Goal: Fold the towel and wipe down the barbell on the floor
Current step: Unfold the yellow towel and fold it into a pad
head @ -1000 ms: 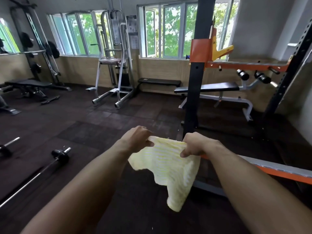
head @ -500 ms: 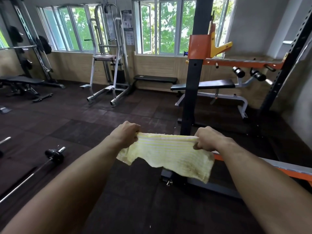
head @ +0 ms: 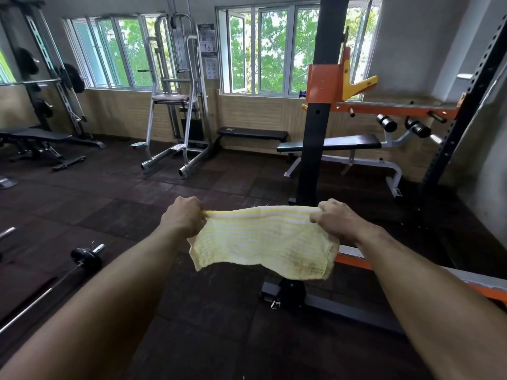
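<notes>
The yellow striped towel hung stretched in the air at the centre of the view, held out at arm's length above the dark floor, its lower edge sagging and a dirty patch showing toward five o'clock. The left hand pinched the top corner at nine o'clock of the cloth with curled fingers; the right hand gripped the opposite corner at three o'clock the same way. The barbell lay on the floor off at eight o'clock, well apart from the towel and untouched. Beyond stood a black rack post at twelve o'clock. By my reckoning the folding was in hand: next, the corners needed bringing together before any wiping.
</notes>
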{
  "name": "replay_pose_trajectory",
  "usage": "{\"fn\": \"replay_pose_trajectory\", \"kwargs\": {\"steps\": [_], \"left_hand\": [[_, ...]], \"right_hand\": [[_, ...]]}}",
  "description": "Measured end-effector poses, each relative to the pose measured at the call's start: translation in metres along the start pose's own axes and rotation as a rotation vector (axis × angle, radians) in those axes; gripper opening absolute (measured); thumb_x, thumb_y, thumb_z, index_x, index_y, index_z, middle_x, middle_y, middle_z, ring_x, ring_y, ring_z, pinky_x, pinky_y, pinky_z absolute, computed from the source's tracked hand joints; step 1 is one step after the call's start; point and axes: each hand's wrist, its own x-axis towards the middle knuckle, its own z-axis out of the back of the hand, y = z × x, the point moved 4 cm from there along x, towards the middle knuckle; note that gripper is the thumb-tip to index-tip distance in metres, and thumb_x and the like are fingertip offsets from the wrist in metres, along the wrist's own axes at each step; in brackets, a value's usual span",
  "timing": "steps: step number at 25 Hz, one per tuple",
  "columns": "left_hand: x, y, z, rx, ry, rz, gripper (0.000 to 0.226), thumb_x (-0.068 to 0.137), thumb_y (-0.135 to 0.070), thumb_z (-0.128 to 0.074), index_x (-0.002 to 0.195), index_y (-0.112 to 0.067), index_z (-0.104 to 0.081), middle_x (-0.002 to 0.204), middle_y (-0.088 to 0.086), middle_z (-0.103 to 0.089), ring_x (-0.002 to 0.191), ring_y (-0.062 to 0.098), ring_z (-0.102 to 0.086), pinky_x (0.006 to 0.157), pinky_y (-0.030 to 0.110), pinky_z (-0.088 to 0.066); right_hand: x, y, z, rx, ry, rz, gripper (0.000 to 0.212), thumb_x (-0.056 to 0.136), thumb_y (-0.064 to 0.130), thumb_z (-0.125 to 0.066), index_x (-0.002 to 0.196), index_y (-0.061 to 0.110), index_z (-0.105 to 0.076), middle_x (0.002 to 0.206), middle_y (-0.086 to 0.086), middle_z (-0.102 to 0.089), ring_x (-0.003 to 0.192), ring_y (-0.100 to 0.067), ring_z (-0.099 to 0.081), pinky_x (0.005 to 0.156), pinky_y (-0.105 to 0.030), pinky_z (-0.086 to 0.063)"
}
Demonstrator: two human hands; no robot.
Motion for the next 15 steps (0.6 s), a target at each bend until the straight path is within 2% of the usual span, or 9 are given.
{"fn": "replay_pose_trajectory", "kwargs": {"steps": [2,4,7,8,10,12,15], "left_hand": [[0.001,0.001,0.001,-0.044,0.091,0.072,0.019,0.075,-0.033,-0.071,0.086,-0.018,-0.067,0.101,0.011,-0.064,0.091,0.029,-0.061,0.069,0.032,-0.049],[-0.002,0.001,0.001,-0.114,0.226,0.126,0.022,0.074,-0.028,-0.075,0.087,-0.011,-0.069,0.096,0.011,-0.069,0.088,0.026,-0.065,0.063,0.028,-0.051],[-0.013,-0.017,-0.003,-0.250,0.338,0.158,0.007,0.075,-0.012,-0.071,0.078,-0.006,-0.069,0.077,0.012,-0.069,0.059,0.020,-0.066,0.042,0.027,-0.053],[-0.016,-0.026,-0.007,-0.308,0.347,0.153,0.004,0.075,-0.008,-0.069,0.074,-0.004,-0.068,0.071,0.012,-0.066,0.052,0.019,-0.063,0.041,0.027,-0.052],[-0.022,-0.050,-0.019,-0.519,0.391,0.148,0.003,0.077,-0.002,-0.065,0.076,0.001,-0.065,0.069,0.015,-0.061,0.055,0.023,-0.063,0.048,0.032,-0.058],[-0.029,-0.074,-0.026,-0.734,0.429,0.169,0.003,0.080,0.002,-0.064,0.080,0.005,-0.063,0.072,0.017,-0.062,0.060,0.024,-0.065,0.050,0.033,-0.059],[-0.036,-0.102,-0.028,-0.890,0.428,0.208,0.004,0.081,0.001,-0.063,0.078,0.002,-0.062,0.072,0.017,-0.066,0.066,0.026,-0.069,0.057,0.037,-0.060]], "right_hand": [[0.002,0.002,0.001,-0.021,-0.098,0.001,0.018,0.083,0.020,-0.055,0.068,0.012,-0.050,0.089,-0.010,-0.058,0.074,-0.021,-0.052,0.058,-0.030,-0.039],[0.001,-0.001,0.001,-0.003,-0.182,-0.037,0.018,0.079,0.018,-0.058,0.063,0.012,-0.051,0.079,-0.011,-0.060,0.065,-0.023,-0.054,0.050,-0.030,-0.040],[0.002,0.006,-0.010,0.011,-0.171,-0.107,0.005,0.074,0.021,-0.060,0.070,0.019,-0.057,0.084,-0.009,-0.063,0.074,-0.028,-0.061,0.062,-0.037,-0.054],[0.001,0.014,-0.015,0.022,-0.151,-0.126,0.002,0.073,0.021,-0.060,0.074,0.022,-0.060,0.089,-0.008,-0.063,0.079,-0.029,-0.063,0.068,-0.039,-0.057],[0.001,0.031,-0.027,0.071,-0.130,-0.177,0.020,0.067,0.024,-0.056,0.083,0.020,-0.068,0.095,-0.010,-0.065,0.085,-0.031,-0.065,0.076,-0.041,-0.059],[0.002,0.046,-0.036,0.175,-0.124,-0.228,0.031,0.061,0.026,-0.054,0.084,0.015,-0.071,0.094,-0.009,-0.067,0.085,-0.030,-0.066,0.078,-0.039,-0.059],[0.002,0.063,-0.045,0.393,-0.129,-0.281,0.017,0.068,0.019,-0.062,0.077,0.011,-0.074,0.088,-0.008,-0.069,0.077,-0.024,-0.066,0.073,-0.036,-0.061]]}}
